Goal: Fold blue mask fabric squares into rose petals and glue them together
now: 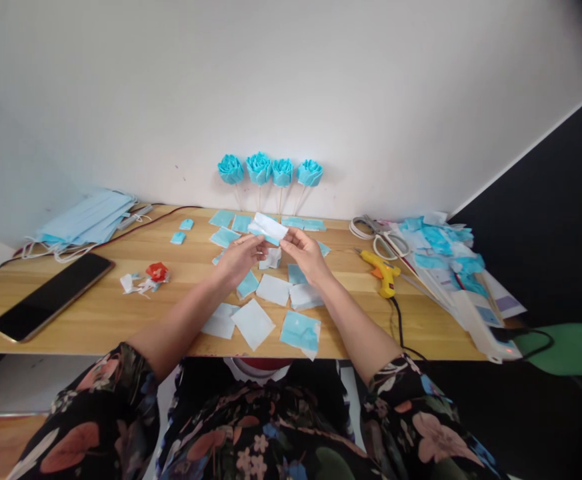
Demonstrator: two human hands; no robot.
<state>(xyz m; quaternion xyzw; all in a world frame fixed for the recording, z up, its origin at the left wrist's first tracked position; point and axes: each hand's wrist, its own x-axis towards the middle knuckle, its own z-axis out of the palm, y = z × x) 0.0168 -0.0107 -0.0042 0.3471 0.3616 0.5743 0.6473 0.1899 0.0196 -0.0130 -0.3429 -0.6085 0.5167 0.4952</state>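
Note:
Between my two hands is a piece of white and blue mask fabric (269,227), raised a little above the table and partly folded. My left hand (245,256) is closed on its lower left edge. The fingers of my right hand (305,251) pinch its right end. Beneath and around my hands lie several cut squares of the same material, such as a white square (253,324) and a blue square (301,331). Behind them, several blue fabric roses (259,169) on thin sticks lean on the wall.
On the left are a stack of face masks (88,217), a black phone (53,297) and a crumpled red scrap (157,271). A yellow glue gun (381,272), scissors (388,243), blue scraps (433,243) and a white power strip (481,327) are on the right. The wooden table (351,317) ends in front of me.

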